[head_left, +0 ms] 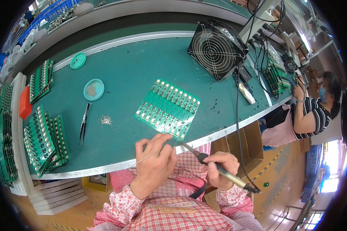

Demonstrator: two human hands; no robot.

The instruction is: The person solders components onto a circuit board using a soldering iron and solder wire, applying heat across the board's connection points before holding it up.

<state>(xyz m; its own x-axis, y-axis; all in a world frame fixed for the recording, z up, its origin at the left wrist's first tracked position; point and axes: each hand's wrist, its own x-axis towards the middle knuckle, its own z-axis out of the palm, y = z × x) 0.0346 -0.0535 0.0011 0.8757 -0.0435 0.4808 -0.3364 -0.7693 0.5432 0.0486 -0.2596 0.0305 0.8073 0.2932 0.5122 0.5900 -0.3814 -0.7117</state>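
A green circuit board (pixel 166 109) with rows of white and dark parts lies flat at the near edge of the bench. My right hand (pixel 223 168) is closed around a soldering iron (pixel 216 163), whose tip points left at the board's near corner; whether it touches cannot be made out. My left hand (pixel 155 156) is closed, its fingertips at the near edge of the board. A thin solder wire (pixel 145 158) runs through its fingers, and its end comes out close to the iron's tip.
Tweezers (pixel 84 125), a heap of tiny parts (pixel 106 120) and two teal dishes (pixel 93 89) (pixel 78 61) lie left. Stacked boards (pixel 46 140) and a red box (pixel 25 103) stand farther left. A black fan (pixel 216 50) stands back right; the iron's cable (pixel 238 115) crosses the bench. A co-worker (pixel 312 107) sits right.
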